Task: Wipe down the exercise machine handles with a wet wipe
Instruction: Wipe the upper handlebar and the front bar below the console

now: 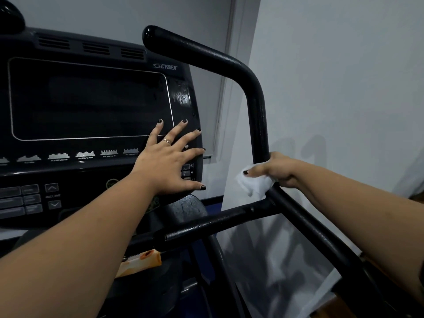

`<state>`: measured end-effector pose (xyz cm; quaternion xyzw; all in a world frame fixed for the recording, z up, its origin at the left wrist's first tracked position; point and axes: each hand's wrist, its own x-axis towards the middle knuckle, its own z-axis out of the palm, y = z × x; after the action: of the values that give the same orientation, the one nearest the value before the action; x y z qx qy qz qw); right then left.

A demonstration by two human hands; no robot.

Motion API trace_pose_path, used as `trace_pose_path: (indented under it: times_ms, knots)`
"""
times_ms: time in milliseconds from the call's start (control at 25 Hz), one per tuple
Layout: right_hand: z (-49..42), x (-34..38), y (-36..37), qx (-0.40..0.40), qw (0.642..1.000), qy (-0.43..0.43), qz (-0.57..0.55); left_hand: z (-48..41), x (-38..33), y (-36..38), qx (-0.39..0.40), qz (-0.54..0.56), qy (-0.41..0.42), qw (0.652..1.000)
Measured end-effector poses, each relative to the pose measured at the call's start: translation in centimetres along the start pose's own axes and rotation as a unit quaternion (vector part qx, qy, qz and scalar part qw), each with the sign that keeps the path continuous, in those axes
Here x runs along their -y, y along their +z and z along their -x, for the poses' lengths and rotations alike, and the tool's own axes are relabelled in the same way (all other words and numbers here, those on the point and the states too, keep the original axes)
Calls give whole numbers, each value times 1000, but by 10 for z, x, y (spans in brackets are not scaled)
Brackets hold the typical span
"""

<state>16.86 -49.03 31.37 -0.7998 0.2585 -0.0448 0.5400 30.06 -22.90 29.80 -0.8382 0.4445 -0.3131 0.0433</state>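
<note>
The black right handle (257, 104) of the exercise machine rises from a joint, bends and runs up-left to a rounded tip. My right hand (276, 169) is wrapped around the base of its upright part, pressing a crumpled white wet wipe (254, 183) against the bar just above the joint. My left hand (171, 158) rests flat with fingers spread on the right edge of the black console (91, 99), holding nothing. A lower black grip bar (218, 222) runs left from the joint.
A side rail (321, 235) slopes down to the lower right from the joint. An orange and white packet (140, 262) lies in the tray under the console. A grey-white wall (344, 76) stands close behind the handle on the right.
</note>
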Motion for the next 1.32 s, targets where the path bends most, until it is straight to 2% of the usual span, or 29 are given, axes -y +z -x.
trace_pose_path:
  times_ms: [200,320,400,560,640,840,1040,1080,1200,1320]
  knots:
    - [-14,50,-5,-89,983,-136,-88,0,0,-1,3,4,2,1000]
    - [-21,58,-3,-104,969,-156,-159,1,0,0,1,2,3,1000]
    - [-18,51,0,-64,975,-120,-176,1,0,0,4,0,1,1000]
    - [-13,27,-2,14,990,-84,-111,0,-1,-1,4,2,0,1000]
    - [-12,10,-3,36,993,-76,-84,1,-1,-2,5,2,-2,1000]
    - [9,-30,-5,87,996,4,-38,1,-1,-3,13,3,-1,1000]
    - [2,-43,-22,239,970,-41,14,0,1,-4,32,-3,1,999]
    - [1,-42,-21,222,974,-38,30,1,0,-4,35,-2,1,999]
    - [-1,-27,-9,70,995,-61,24,0,0,-4,26,5,0,1000]
    - [-12,0,0,-25,993,-112,-10,0,0,-4,21,9,-1,1000]
